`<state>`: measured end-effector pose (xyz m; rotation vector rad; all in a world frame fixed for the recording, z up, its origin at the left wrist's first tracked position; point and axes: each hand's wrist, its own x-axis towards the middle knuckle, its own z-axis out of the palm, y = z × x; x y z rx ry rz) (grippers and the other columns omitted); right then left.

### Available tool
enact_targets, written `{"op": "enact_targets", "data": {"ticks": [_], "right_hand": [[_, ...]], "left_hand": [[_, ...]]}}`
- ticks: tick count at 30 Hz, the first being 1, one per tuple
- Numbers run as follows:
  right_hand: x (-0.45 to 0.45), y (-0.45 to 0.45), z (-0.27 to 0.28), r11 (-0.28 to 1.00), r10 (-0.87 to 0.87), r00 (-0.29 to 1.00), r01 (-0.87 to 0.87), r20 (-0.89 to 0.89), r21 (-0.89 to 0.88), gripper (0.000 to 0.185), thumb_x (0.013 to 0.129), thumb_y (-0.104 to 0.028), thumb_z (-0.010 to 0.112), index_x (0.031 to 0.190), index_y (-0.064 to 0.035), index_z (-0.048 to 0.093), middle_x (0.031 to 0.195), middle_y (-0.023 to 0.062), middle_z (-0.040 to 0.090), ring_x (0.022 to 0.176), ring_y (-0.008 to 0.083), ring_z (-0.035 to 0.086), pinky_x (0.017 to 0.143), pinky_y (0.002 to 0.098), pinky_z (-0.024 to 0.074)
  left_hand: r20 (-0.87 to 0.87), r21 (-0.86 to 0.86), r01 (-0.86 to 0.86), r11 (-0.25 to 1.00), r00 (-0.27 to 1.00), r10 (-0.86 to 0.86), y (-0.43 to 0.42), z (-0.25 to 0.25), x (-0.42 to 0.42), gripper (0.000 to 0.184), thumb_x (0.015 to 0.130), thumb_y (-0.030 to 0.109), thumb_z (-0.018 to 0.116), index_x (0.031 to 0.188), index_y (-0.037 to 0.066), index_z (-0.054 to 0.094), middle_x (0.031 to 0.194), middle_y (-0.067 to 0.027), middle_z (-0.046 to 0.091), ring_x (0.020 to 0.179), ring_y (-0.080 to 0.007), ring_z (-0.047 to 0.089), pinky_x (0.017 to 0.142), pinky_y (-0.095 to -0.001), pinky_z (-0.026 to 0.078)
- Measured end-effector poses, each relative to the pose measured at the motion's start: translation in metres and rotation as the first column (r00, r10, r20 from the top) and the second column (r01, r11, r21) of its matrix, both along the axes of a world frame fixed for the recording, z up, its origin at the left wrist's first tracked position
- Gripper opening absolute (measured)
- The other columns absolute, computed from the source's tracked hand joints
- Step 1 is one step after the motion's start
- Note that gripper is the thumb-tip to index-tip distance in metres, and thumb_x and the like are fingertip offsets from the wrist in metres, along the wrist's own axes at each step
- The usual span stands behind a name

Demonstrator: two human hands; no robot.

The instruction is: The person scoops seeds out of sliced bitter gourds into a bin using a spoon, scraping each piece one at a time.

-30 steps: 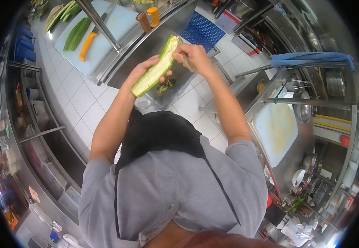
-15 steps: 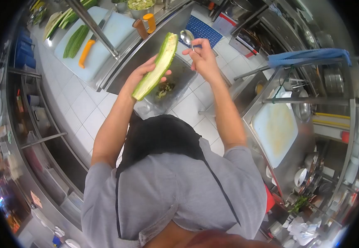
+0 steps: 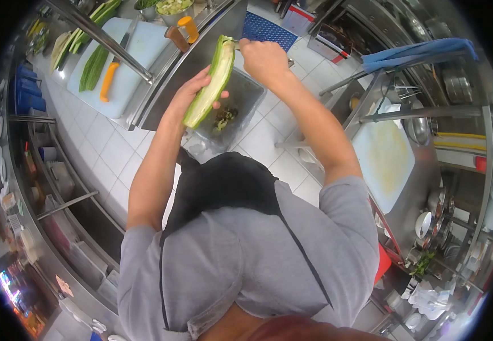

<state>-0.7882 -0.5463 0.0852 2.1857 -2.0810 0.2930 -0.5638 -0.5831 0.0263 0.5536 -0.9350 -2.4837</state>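
Observation:
My left hand (image 3: 195, 94) is wrapped round the lower half of a long green gourd half (image 3: 211, 85), its pale cut face turned up. At the gourd's top end my right hand (image 3: 264, 59) is closed on a spoon (image 3: 236, 44); the fist hides most of it, and only a bit of metal shows by the gourd's tip. Below both hands, a clear bin (image 3: 245, 105) holds scraps (image 3: 224, 118) at its bottom.
At the upper left a white board (image 3: 145, 48) bears green gourd pieces (image 3: 93, 69) and an orange-handled knife (image 3: 109, 81). A metal post (image 3: 96, 35) crosses over it. Another board (image 3: 384, 159) lies on the right counter, near a blue cloth (image 3: 417, 54).
The spoon, held up apart from the gourd half a second ago, is now at the gourd's top end. My right hand has moved left and closed into a fist. My left hand keeps its hold.

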Motion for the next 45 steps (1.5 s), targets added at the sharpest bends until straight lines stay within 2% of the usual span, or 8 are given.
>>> {"op": "enact_targets", "data": {"ticks": [3,12,16,21,24,27,40,45], "right_hand": [[0.007,0.0,-0.012,0.995,0.095,0.995,-0.093,-0.041,0.047,0.017,0.081,-0.007,0.056,0.096,-0.0011,0.064,0.081,0.0192,0.073,0.074,0.0379,0.072,0.068,0.0477,0.0586],[0.016,0.012,-0.052,0.953,0.084,0.996,-0.08,-0.002,0.293,0.018,0.08,-0.009,0.061,0.09,-0.0041,0.075,0.089,0.0188,0.074,0.085,0.034,0.074,0.076,0.0443,0.0591],[0.016,0.018,-0.061,0.929,0.068,0.996,-0.084,0.058,0.361,0.021,0.081,-0.011,0.056,0.093,-0.0022,0.071,0.089,0.0227,0.072,0.086,0.0382,0.072,0.077,0.0468,0.058],[0.001,-0.001,-0.103,0.964,-0.065,0.989,0.028,0.132,0.263,0.024,0.082,-0.012,0.054,0.097,-0.002,0.07,0.089,0.025,0.071,0.086,0.0403,0.071,0.077,0.0493,0.0568],[-0.001,-0.003,-0.103,0.964,-0.012,0.984,-0.035,0.176,0.264,0.024,0.083,-0.012,0.053,0.097,-0.0019,0.07,0.089,0.0268,0.071,0.085,0.0421,0.071,0.077,0.0506,0.056],[0.012,0.0,-0.093,0.934,-0.009,0.995,-0.028,0.104,0.355,0.023,0.082,-0.01,0.055,0.096,-0.0013,0.072,0.093,0.0224,0.073,0.089,0.0375,0.072,0.08,0.0467,0.0568],[0.034,0.022,-0.084,0.866,-0.04,0.981,-0.06,0.19,0.497,0.028,0.081,-0.013,0.056,0.1,-0.0004,0.073,0.1,0.0241,0.072,0.097,0.0385,0.071,0.086,0.0466,0.056],[0.048,0.028,-0.091,0.865,-0.123,0.951,-0.037,0.282,0.501,0.028,0.081,-0.014,0.056,0.098,0.0013,0.072,0.102,0.0258,0.071,0.1,0.0405,0.07,0.089,0.0482,0.0548]], "left_hand": [[0.042,0.039,0.007,0.999,0.999,-0.009,-0.009,-0.01,-0.002,0.057,0.103,0.02,0.049,0.156,0.008,0.032,0.13,-0.0126,0.056,0.097,-0.0275,0.065,0.065,-0.0303,0.055],[0.147,0.382,0.082,0.92,0.978,-0.149,-0.02,-0.05,0.004,0.037,0.106,0.02,0.042,0.135,-0.003,0.047,0.117,-0.0203,0.061,0.09,-0.0344,0.067,0.06,-0.0368,0.057],[0.176,0.461,0.116,0.88,0.96,-0.218,-0.023,-0.062,0.009,0.036,0.107,0.02,0.041,0.134,-0.003,0.047,0.117,-0.02,0.061,0.09,-0.0348,0.068,0.059,-0.0366,0.057],[0.247,0.352,0.048,0.935,0.959,-0.142,-0.011,-0.053,0.008,0.033,0.106,0.019,0.043,0.13,-0.003,0.049,0.112,-0.0192,0.062,0.086,-0.0333,0.068,0.057,-0.0344,0.057],[0.224,0.365,0.033,0.93,0.967,-0.122,-0.007,-0.052,0.009,0.032,0.105,0.019,0.043,0.128,-0.003,0.05,0.109,-0.0189,0.062,0.084,-0.0324,0.067,0.055,-0.0331,0.056],[0.234,0.388,0.031,0.921,0.963,-0.131,-0.014,-0.054,0.012,0.033,0.105,0.019,0.042,0.127,-0.004,0.05,0.109,-0.0197,0.061,0.083,-0.0325,0.067,0.054,-0.0328,0.055],[0.296,0.441,0.089,0.893,0.925,-0.238,-0.013,-0.072,0.021,0.036,0.102,0.018,0.046,0.132,-0.002,0.048,0.116,-0.0204,0.061,0.084,-0.0349,0.066,0.053,-0.034,0.055],[0.394,0.292,0.03,0.956,0.907,-0.148,-0.011,-0.066,0.015,0.034,0.101,0.018,0.044,0.126,-0.006,0.051,0.112,-0.0232,0.062,0.081,-0.0344,0.068,0.053,-0.0346,0.058]]}}
